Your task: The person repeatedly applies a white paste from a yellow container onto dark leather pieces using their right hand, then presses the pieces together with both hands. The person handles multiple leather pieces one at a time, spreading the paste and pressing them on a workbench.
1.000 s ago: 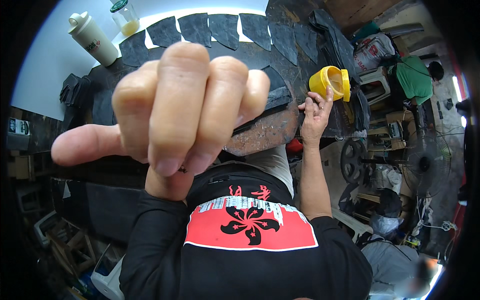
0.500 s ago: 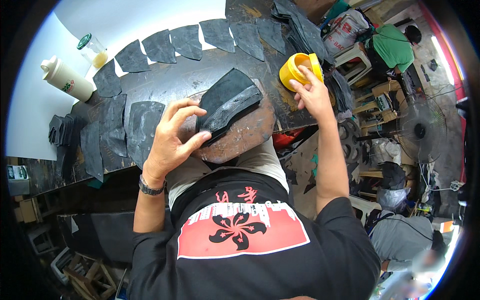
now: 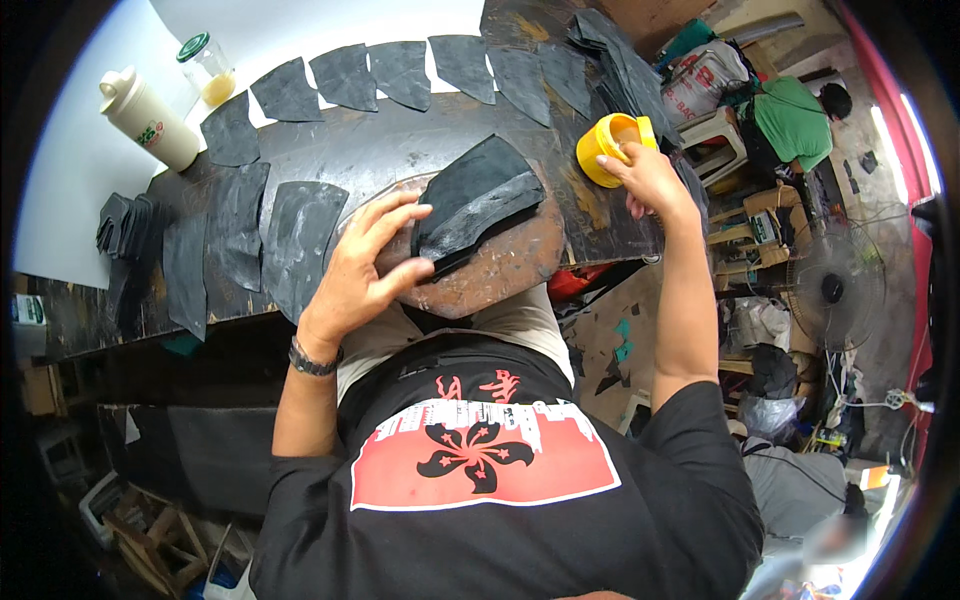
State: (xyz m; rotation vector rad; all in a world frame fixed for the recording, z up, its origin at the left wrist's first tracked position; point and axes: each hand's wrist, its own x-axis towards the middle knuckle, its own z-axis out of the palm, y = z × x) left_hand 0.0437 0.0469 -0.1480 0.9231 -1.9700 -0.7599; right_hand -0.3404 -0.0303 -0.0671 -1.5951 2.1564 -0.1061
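From where I stood, the black piece (image 3: 482, 195) lay aslant on a brown board (image 3: 525, 245) at the near edge of the table (image 3: 445, 128), a paler band running along its near side. The left hand (image 3: 362, 262) was at its left end, fingers loosely bent and parted from the thumb, the tips at the edge rather than clenched on it. A dark watch (image 3: 312, 360) circled that wrist. The right hand (image 3: 654, 182) was at the mouth of a yellow tub (image 3: 597, 162), some fingers hidden, and I could not tell whether it gripped anything. More dark sheets (image 3: 400, 75) curved along the far side; a cream bottle (image 3: 150, 120) stood near a green-lidded jar (image 3: 207, 72) at the left.
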